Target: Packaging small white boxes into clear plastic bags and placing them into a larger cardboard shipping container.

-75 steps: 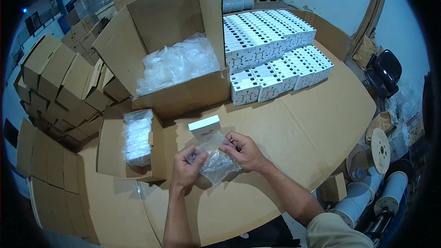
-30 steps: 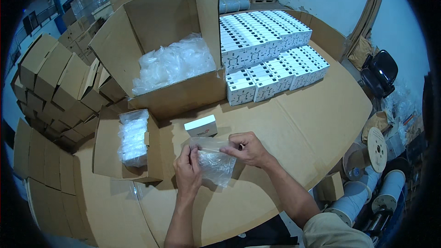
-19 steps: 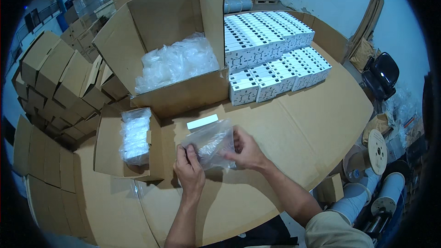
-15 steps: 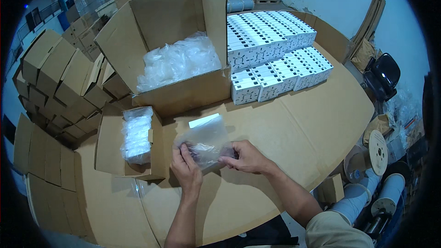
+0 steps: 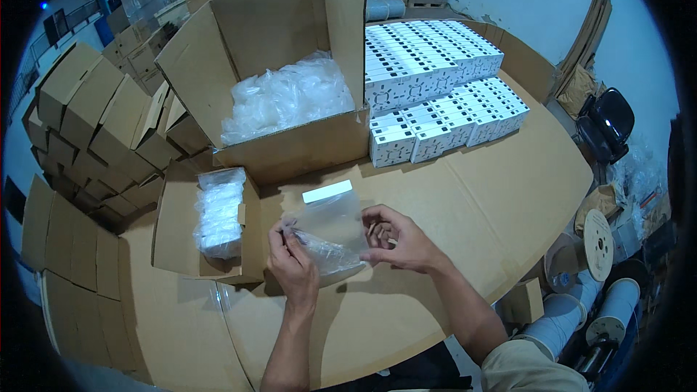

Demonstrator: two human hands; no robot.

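Note:
Above the cardboard-covered table, my left hand [image 5: 294, 261] pinches the left side of a clear plastic bag [image 5: 330, 229]. The bag's lower part is crinkled and shiny. My right hand [image 5: 401, 241] is at the bag's right edge, its fingers loosely curled and apart from the thumb. The thumb tip lies by the bag's lower right corner. A flat white piece [image 5: 327, 192] shows at the bag's far edge; whether it lies inside or behind is unclear. Left of my hands, a small open carton [image 5: 250, 236] holds a row of plastic-wrapped packs [image 5: 219, 214].
A large open carton [image 5: 294, 141] of loose clear bags [image 5: 290, 94] stands behind the small one. Rows of white patterned boxes [image 5: 435, 65] are stacked at the far right. Brown cartons [image 5: 94, 116] pile up at left. Cable spools [image 5: 599, 245] and a black chair [image 5: 604, 123] are off the right edge.
My right hand has loosened at the bag's right edge, its fingers lifting and spreading from the thumb. More of the white piece shows. My left hand keeps its pinch.

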